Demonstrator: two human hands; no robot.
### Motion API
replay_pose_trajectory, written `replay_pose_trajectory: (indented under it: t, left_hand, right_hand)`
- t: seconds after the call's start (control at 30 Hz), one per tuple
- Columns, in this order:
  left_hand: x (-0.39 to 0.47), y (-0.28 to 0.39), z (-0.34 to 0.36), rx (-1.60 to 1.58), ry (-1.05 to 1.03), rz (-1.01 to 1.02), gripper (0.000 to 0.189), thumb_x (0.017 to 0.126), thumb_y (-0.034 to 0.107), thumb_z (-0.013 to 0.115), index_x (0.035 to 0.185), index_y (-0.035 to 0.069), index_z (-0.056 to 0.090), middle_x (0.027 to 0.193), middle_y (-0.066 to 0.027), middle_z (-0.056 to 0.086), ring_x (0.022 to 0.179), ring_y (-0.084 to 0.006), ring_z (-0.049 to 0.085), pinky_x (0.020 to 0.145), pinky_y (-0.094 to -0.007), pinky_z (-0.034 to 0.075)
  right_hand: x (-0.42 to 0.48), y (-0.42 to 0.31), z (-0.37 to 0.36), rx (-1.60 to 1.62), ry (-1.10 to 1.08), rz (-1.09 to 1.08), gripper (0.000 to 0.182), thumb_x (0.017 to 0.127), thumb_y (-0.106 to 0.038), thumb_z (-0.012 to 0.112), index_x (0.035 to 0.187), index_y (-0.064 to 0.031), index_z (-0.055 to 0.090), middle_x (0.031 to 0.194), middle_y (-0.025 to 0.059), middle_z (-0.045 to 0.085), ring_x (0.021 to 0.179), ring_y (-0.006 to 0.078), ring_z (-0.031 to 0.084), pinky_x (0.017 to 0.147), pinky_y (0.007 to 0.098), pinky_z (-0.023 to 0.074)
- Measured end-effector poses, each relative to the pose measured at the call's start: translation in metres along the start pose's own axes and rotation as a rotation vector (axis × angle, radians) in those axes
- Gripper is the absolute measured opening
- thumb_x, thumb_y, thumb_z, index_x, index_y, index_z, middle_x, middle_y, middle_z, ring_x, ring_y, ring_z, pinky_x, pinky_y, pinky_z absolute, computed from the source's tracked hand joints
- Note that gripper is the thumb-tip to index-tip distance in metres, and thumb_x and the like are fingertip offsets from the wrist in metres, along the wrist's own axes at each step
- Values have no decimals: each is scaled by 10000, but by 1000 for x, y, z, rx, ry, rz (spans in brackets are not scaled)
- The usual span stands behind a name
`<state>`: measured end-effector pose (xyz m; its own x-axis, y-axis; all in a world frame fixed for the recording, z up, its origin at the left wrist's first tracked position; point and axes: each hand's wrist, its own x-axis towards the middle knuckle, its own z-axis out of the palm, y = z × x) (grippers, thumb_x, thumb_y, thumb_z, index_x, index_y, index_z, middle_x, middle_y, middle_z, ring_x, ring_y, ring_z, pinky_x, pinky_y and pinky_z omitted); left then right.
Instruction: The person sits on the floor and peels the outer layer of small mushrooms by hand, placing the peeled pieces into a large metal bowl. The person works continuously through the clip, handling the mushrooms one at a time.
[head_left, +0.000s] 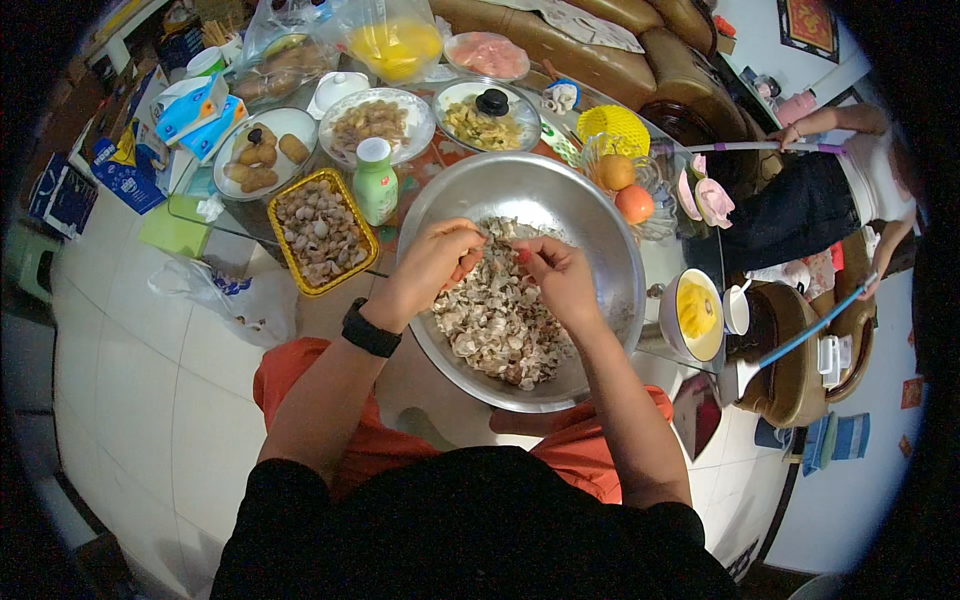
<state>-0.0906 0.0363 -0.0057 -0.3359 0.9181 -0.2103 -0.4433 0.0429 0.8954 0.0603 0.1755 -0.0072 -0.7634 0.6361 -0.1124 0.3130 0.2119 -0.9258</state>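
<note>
A large stainless steel basin (607, 292) stands in front of me, its near rim over my knees. Thin pale and brownish flakes (499, 334), like bulb scales or peelings, are heaped in it. Over the heap, my left hand (446, 259) has its fingertips pinched together. Facing it closely, my right hand (559, 274) pinches with thumb and forefinger. Both seem to grip a tiny pale piece, mostly hidden by the fingers. Left of the basin, a yellow plastic basket (373, 247) holds many small rounded, bulb-like pieces (319, 232).
A green-and-white bottle (375, 182) stands between basket and basin. Behind are covered dishes (487, 116). A glass bowl (656, 217) of fruit and a yellow-filled bowl (694, 311) sit right. Another person (810, 180) holds long handles there. A plastic bag (255, 300) lies at left.
</note>
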Motion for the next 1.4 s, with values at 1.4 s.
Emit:
replay_pose_trajectory:
  t: [1.4]
  left_hand:
    - [-6,-2,4,189,-32,-26,203,909,199,557,1006,34,626,820,-4,627,616,-47,496,484,-173,355]
  right_hand:
    - [-22,16,-2,-418,-11,-238,119,798,-49,636,911,-11,636,830,175,646,696,289,627,661,347,490]
